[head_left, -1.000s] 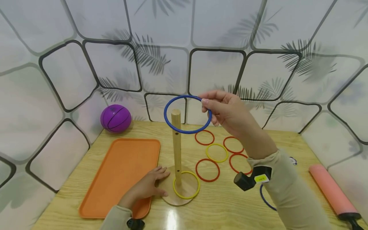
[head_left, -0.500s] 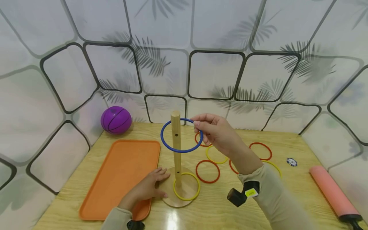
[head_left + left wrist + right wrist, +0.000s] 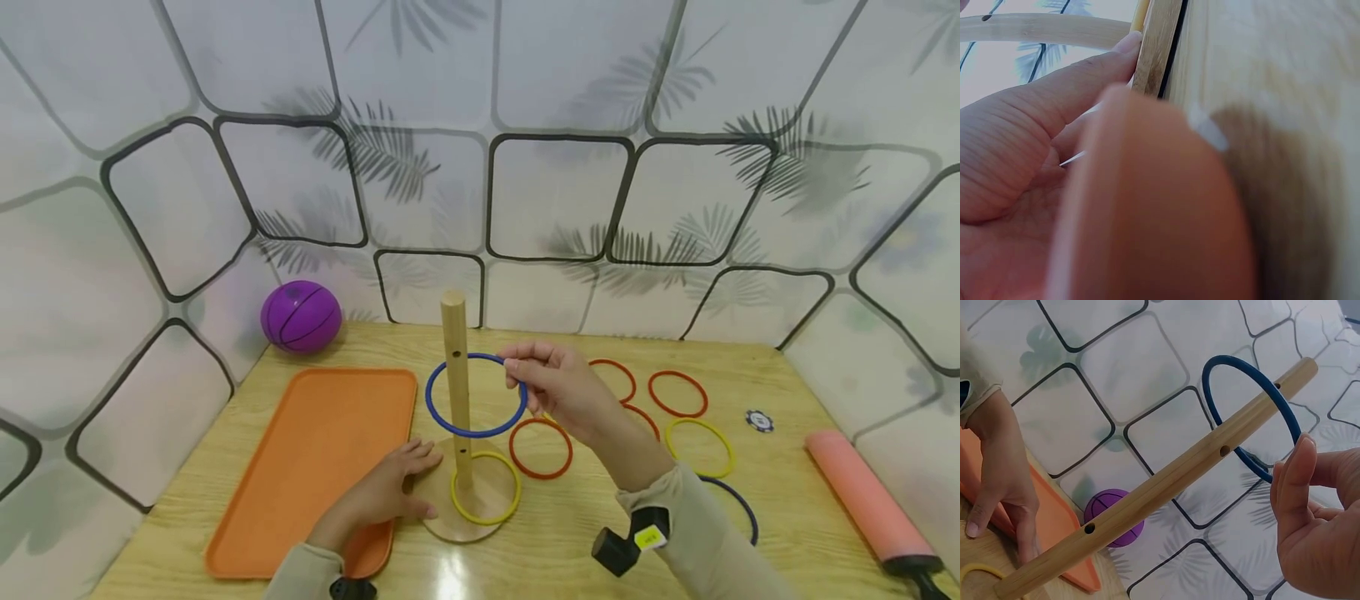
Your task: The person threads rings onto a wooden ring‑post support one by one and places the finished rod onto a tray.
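A wooden post [image 3: 453, 329] stands upright on a round base [image 3: 486, 492]. A yellow ring [image 3: 517, 492] lies on the base around the post's foot. My right hand [image 3: 566, 387] pinches a blue ring [image 3: 487, 434] at its right side between thumb and fingers. In the right wrist view the blue ring [image 3: 1229, 358] encircles the post [image 3: 1166, 481], part-way along it. My left hand [image 3: 382, 487] rests spread at the base's left edge, fingers extended. The left wrist view shows its thumb [image 3: 1085, 87] against the base's side [image 3: 1157, 44].
An orange tray [image 3: 322, 450] lies left of the base, partly under my left hand. Behind it sits a purple ball [image 3: 301, 317]. Several red, yellow and blue rings lie at right, including a red ring [image 3: 678, 415]. A poker chip [image 3: 759, 421] and pink pump [image 3: 862, 496] lie beyond.
My right hand has lowered the blue ring from around the post's top to about mid-height, moving slightly left at first. My left hand has stayed at the base.
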Tool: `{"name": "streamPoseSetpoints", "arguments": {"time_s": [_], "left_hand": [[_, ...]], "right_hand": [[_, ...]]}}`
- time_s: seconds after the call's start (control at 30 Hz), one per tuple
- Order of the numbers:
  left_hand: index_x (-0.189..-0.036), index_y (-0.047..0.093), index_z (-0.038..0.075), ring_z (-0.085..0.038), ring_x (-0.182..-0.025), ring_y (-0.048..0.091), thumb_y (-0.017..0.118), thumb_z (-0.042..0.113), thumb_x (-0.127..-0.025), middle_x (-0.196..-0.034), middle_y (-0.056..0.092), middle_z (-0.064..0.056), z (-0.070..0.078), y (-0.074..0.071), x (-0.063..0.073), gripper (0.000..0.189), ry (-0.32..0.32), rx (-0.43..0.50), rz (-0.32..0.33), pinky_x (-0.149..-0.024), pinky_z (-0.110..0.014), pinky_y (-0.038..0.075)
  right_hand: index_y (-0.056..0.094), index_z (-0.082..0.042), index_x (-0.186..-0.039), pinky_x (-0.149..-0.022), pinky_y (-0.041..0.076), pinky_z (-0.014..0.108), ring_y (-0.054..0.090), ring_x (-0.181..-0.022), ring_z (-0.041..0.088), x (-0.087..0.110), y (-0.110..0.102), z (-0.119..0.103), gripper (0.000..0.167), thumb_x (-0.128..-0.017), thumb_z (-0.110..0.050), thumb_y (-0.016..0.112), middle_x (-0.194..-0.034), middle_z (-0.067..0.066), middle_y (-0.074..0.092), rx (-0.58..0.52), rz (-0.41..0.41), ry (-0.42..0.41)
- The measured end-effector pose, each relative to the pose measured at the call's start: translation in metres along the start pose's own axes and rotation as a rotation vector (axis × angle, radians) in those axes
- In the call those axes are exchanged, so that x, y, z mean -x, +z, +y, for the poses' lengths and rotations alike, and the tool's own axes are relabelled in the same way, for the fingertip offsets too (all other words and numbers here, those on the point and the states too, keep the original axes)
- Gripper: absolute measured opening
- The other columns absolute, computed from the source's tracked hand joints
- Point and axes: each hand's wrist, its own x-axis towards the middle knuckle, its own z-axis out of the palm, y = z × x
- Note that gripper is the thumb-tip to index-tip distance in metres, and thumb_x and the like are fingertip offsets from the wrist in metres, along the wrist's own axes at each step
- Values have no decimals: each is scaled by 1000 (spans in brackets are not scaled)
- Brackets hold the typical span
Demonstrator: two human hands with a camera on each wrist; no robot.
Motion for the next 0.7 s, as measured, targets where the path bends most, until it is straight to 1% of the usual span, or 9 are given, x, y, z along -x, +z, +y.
{"name": "streamPoseSetpoints", "arguments": {"time_s": [0.2,0.37,0.53,0.7], "left_hand": [[-133,51,-3,-44,-138,21,83,24,-70,-145,38,-24,-1,2,1,75,-1,0,5,-110,-60,15],[-133,51,-2,-43,-138,20,83,24,-70,-145,37,-23,-1,1,1,75,-12,3,4,-110,-60,14],[-134,51,-1,-43,-138,20,83,24,-71,-145,37,-23,-2,1,0,75,-9,-6,1,-110,-60,15],[-133,52,0,-43,-139,19,83,25,-71,-146,37,-22,-2,1,0,74,-15,4,-1,-110,-61,15]], "right_hand": [[60,-4,-106,-43,43,14,51,-46,5,4,-5,15,13,-95,-8,55,-77,2,62,34,7,29],[58,1,-109,-44,44,15,51,-47,5,6,-11,31,18,-95,-10,56,-78,3,61,74,14,42],[58,3,-110,-46,44,15,51,-48,5,10,-17,53,21,-95,-12,57,-78,2,61,112,44,81],[55,6,-112,-46,45,16,51,-48,5,13,-21,76,27,-94,-13,59,-77,2,63,131,74,113]]}}
